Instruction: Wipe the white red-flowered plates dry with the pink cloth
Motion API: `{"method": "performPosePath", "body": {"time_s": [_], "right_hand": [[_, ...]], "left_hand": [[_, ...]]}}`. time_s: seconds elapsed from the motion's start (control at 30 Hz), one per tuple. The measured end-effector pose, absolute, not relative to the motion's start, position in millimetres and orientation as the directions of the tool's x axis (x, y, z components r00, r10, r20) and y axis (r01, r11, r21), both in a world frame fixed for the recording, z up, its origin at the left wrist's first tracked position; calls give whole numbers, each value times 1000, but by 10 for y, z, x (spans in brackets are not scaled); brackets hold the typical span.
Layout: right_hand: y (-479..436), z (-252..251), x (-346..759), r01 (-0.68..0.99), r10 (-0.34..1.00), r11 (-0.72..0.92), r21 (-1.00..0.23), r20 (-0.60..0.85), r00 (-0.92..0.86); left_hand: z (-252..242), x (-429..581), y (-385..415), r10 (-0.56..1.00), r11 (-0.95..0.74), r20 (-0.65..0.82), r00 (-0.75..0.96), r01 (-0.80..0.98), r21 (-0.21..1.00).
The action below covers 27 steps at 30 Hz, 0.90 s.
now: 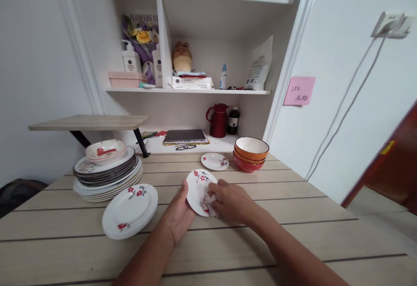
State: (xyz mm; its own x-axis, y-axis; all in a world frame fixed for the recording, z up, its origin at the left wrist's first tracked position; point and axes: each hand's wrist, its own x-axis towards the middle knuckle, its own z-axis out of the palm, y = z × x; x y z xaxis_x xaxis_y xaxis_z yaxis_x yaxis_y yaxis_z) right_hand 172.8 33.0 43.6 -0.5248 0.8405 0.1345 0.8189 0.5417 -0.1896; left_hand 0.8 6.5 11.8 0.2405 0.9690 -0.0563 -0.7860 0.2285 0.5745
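Observation:
My left hand (178,214) grips the left rim of a small white plate with red flowers (198,181), tilted up above the wooden table (228,242). My right hand (230,201) presses a crumpled white cloth (206,202) against the plate's lower face, fingers closed on the cloth. Another small flowered plate (214,161) lies flat further back on the table.
A short stack of white flowered plates (129,210) lies at the left front, and a taller pile of plates with a red-marked dish on top (107,168) sits behind it. Stacked orange bowls (250,153) stand at the right back. Shelves with a red jug (218,121) are behind.

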Motion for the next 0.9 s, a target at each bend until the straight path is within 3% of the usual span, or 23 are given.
{"method": "performPosePath", "body": {"time_s": [0.13, 0.33, 0.47, 0.57, 0.8, 0.9], "right_hand": [[236, 413, 1515, 717, 757, 653, -243, 239, -608], [495, 351, 1377, 764, 787, 580, -284, 438, -435], [635, 304, 1599, 834, 889, 426, -351, 332, -314], [634, 292, 1763, 818, 912, 404, -410, 247, -327], [324, 342, 1597, 837, 864, 502, -216, 161, -477], [203, 349, 1450, 757, 798, 603, -251, 198, -570]], "left_hand": [[124, 16, 63, 960, 256, -70, 272, -747, 613], [103, 35, 84, 975, 201, -50, 214, -772, 603], [70, 27, 96, 975, 207, -51, 216, -797, 568], [56, 13, 108, 974, 211, -47, 221, -814, 541], [40, -86, 199, 997, 37, -77, -1, -873, 487], [64, -105, 181, 990, 116, -124, 63, -863, 492]]}}
